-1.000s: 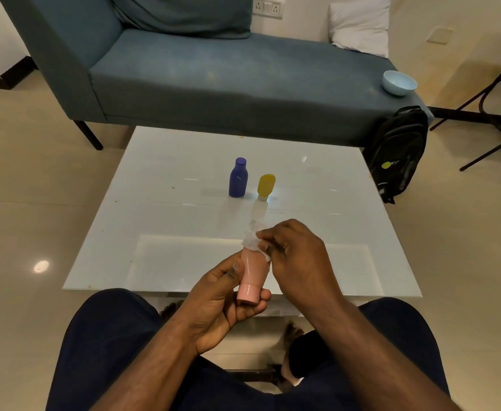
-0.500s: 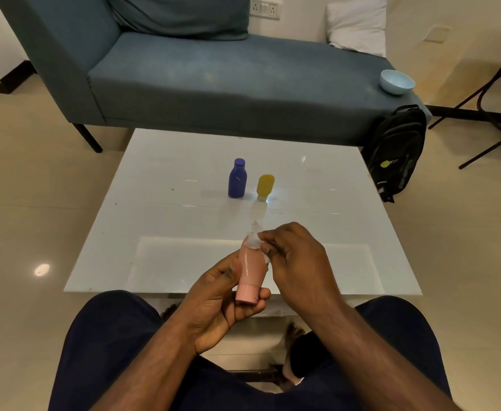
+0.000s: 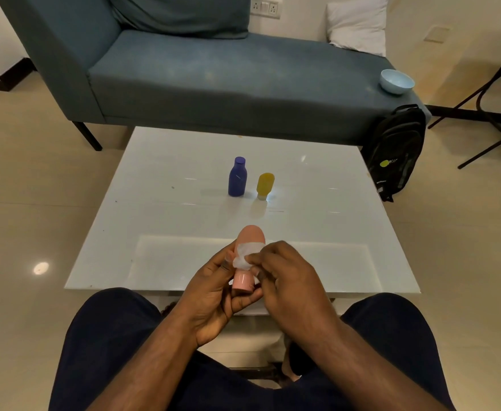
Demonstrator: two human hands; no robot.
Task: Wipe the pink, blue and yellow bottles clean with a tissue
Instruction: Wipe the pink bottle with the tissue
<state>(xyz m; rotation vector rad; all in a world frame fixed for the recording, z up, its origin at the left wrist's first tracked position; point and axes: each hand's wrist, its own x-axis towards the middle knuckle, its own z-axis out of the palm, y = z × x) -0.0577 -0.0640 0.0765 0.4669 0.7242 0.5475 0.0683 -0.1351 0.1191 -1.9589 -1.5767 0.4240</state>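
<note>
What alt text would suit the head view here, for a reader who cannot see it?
A seated person's left hand holds a pink bottle while the right hand rubs a white tissue on it. A blue bottle and yellow bottle stand on the white table beyond.

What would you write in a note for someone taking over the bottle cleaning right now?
Left hand grips the pink bottle, cap end down, above the near table edge.
Right hand pinches the tissue against the bottle's middle.
Blue bottle and yellow bottle stand side by side mid-table, untouched.
Done: pink wiping under way.
Left: finish pink, then wipe blue and yellow.
</note>
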